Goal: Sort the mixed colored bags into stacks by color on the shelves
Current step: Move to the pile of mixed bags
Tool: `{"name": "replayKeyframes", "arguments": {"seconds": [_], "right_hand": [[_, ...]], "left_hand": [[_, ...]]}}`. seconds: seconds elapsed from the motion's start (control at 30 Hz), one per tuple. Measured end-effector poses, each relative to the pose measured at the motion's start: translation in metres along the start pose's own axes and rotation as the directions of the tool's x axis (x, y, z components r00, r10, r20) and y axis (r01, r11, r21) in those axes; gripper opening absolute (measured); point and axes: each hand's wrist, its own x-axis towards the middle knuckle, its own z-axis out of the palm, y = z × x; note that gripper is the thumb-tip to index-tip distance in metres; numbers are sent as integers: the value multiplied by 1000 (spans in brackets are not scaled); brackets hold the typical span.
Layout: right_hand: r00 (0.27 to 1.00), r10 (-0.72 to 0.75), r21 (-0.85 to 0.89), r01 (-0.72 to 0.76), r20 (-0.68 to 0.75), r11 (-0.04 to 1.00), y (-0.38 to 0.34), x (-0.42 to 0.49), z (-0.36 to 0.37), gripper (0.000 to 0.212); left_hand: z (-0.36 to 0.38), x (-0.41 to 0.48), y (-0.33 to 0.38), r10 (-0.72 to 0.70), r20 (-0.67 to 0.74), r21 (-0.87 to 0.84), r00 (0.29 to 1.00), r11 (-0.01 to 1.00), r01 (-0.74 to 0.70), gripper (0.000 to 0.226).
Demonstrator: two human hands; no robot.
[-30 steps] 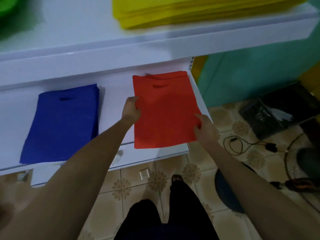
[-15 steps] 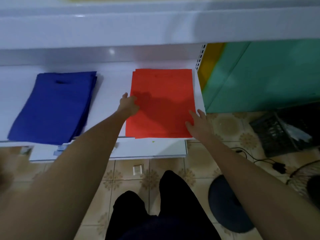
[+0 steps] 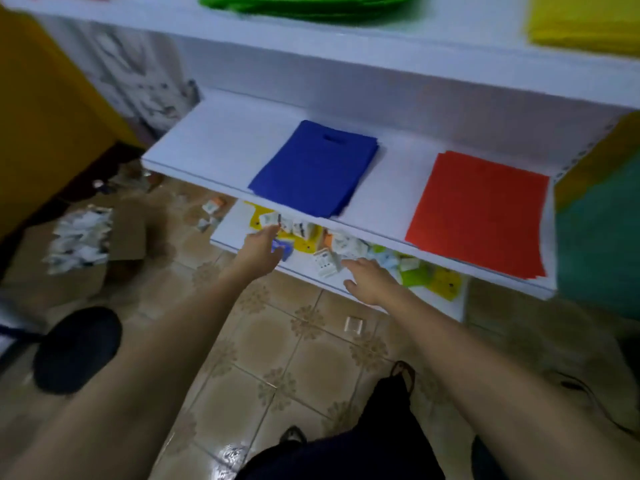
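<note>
**A small shop or its stockroom**

White metal shelves [image 3: 221, 147] carry flat stacks of blue bags [image 3: 315, 168], red bags [image 3: 478, 209], green bags [image 3: 304, 5] and yellow bags [image 3: 585, 22]. Small packets [image 3: 332, 244] cover the lowest shelf [image 3: 235, 233]. A cardboard box [image 3: 128, 233] lies on the tiled floor [image 3: 294, 341].

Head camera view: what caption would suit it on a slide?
Left hand and right hand reach open toward the cluttered bottom shelf, below the blue bag stack and red bag stack.

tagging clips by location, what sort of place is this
Probably a small shop or stockroom: white shelves hold flat stacks of blue bags and red bags, and small packets clutter the bottom shelf.
</note>
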Motion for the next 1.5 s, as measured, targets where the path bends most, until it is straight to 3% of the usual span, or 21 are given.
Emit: {"name": "replayKeyframes", "arguments": {"seconds": [0.1,0.2,0.4,0.53,0.67,0.77,0.93,1.27,1.5], "right_hand": [[990,-112,-30,115,86,993,-80,12,6,53],[969,-233,-4,234,82,972,-157,22,-10,52],[928,-374,-98,372,4,923,-278,46,-88,42],[882,-443,-193,412,-161,890,-331,67,-172,38],[826,-430,-188,386,-365,903,-358,104,-254,37],[757,-355,-79,377,-549,923,-366,141,-304,35],[760,-163,113,297,-629,948,-370,210,-344,36],[760,120,262,68,-638,963,-387,294,-360,42],[704,421,332,-271,-571,903,-410,323,-361,69]], "left_hand": [[-32,-51,-68,-107,-58,-49,993,993,104,49],[-83,-71,-118,-190,-121,-62,974,981,183,46],[-215,-45,-155,-112,-385,-70,916,993,92,37],[-297,-13,-157,-20,-549,-35,835,999,1,33],[-370,43,-165,93,-588,35,803,995,-89,36],[-412,90,-175,112,-627,-7,771,989,-150,36],[-449,160,-201,151,-612,0,776,982,-191,36],[-502,299,-239,240,-467,99,851,971,-220,37],[-517,382,-255,389,-346,103,854,920,-377,35]]}}
